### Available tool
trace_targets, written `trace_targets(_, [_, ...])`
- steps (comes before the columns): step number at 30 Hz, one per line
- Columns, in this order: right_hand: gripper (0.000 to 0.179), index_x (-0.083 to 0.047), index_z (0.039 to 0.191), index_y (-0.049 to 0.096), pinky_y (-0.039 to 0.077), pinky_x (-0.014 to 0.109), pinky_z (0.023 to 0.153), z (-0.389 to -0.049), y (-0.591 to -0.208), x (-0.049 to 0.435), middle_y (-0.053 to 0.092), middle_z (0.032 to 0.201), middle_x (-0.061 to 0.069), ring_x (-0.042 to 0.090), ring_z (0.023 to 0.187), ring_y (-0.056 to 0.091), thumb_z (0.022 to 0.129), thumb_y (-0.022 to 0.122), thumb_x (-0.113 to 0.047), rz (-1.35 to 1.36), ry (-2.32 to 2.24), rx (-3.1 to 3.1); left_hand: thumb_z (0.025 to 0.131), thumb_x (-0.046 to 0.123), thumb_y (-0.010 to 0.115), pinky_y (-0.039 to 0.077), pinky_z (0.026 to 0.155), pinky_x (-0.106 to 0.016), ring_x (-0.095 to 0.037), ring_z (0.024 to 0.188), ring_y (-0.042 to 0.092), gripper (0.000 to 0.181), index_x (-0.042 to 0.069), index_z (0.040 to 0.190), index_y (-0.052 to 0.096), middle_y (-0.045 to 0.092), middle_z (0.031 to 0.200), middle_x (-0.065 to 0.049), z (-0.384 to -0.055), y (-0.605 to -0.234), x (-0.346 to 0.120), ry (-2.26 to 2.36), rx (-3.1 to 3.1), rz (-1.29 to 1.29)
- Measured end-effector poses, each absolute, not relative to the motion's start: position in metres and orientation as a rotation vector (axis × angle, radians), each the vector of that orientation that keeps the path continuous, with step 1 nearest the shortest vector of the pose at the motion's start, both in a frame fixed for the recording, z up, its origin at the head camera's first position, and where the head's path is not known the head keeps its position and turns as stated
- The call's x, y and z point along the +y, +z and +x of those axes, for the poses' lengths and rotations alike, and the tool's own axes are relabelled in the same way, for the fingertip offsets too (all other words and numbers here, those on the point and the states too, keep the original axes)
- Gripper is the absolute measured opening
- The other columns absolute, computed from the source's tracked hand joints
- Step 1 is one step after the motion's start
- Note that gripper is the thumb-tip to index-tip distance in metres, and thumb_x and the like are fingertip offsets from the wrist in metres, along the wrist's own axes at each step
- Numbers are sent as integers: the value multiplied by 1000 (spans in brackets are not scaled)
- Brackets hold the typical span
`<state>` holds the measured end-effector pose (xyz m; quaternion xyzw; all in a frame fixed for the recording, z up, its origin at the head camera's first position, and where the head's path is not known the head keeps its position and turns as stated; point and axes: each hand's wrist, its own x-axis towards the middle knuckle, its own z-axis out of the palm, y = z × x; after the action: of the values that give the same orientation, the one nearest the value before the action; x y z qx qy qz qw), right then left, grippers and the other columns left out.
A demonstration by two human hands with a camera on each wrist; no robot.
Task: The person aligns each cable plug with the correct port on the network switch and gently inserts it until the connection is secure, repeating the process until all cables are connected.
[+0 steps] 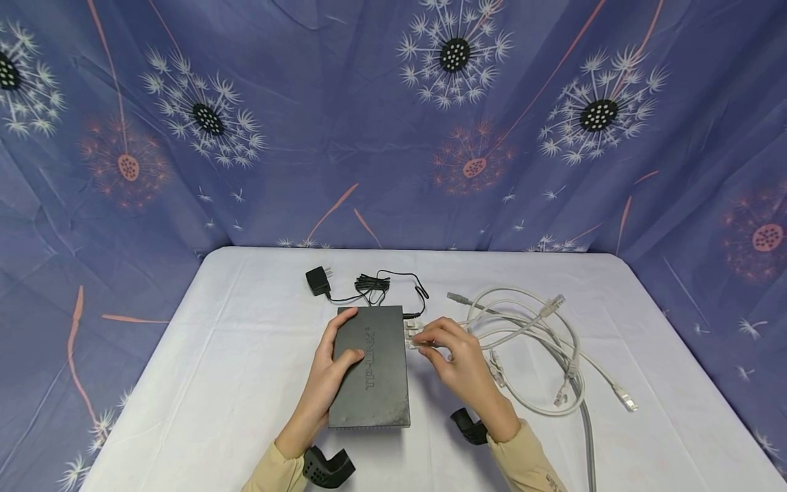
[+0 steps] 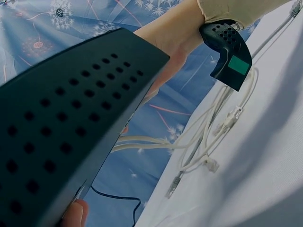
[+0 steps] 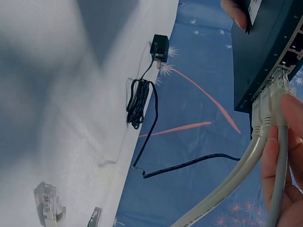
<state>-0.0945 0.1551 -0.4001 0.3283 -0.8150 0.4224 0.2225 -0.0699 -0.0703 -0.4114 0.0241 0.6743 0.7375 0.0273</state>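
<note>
A dark grey TP-LINK network switch (image 1: 384, 376) is held up over the table by my left hand (image 1: 328, 376), thumb on top and fingers along its left side. Its vented side (image 2: 66, 113) fills much of the left wrist view. My right hand (image 1: 461, 359) pinches the clear plug (image 3: 280, 85) of a grey network cable (image 3: 280, 175) at a port on the switch's right side. How deep that plug sits, I cannot tell. Beside it, two white cables (image 3: 244, 170) are plugged into neighbouring ports. A thin black power cord (image 3: 194, 166) runs to the switch's far end.
A black power adapter (image 1: 318, 281) and its bundled cord (image 1: 371, 283) lie behind the switch. Loops of pale network cable (image 1: 574, 342) spread over the right of the white table (image 1: 246, 355), with several loose plugs. A blue dandelion-print curtain (image 1: 344, 137) hangs behind.
</note>
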Motion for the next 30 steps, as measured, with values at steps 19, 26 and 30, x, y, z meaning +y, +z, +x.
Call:
trace_targets(19, [25, -3, 78, 68, 45, 18, 76, -96, -404, 151, 64, 82, 3, 19, 78, 60, 68, 72, 20, 917, 1242, -2079, 88, 3, 50, 17, 102, -53, -20, 135, 25, 63, 35, 142, 40, 26, 150, 7, -71, -408, -69, 2204, 2133, 126])
trace_targets(26, [29, -4, 75, 67, 43, 20, 76, -96, -405, 145, 65, 80, 2, 19, 77, 59, 65, 70, 23, 921, 1198, -2015, 88, 3, 49, 18, 102, -52, -20, 133, 27, 63, 33, 142, 39, 27, 149, 5, -71, -406, -69, 2205, 2121, 120])
trace_targets(30, [31, -6, 75, 67, 43, 20, 76, -96, -405, 142, 65, 81, 2, 19, 77, 58, 65, 69, 24, 929, 1184, -2002, 87, 3, 49, 20, 101, -50, -20, 131, 30, 63, 31, 143, 39, 29, 148, 4, -71, -406, -70, 2208, 2114, 125])
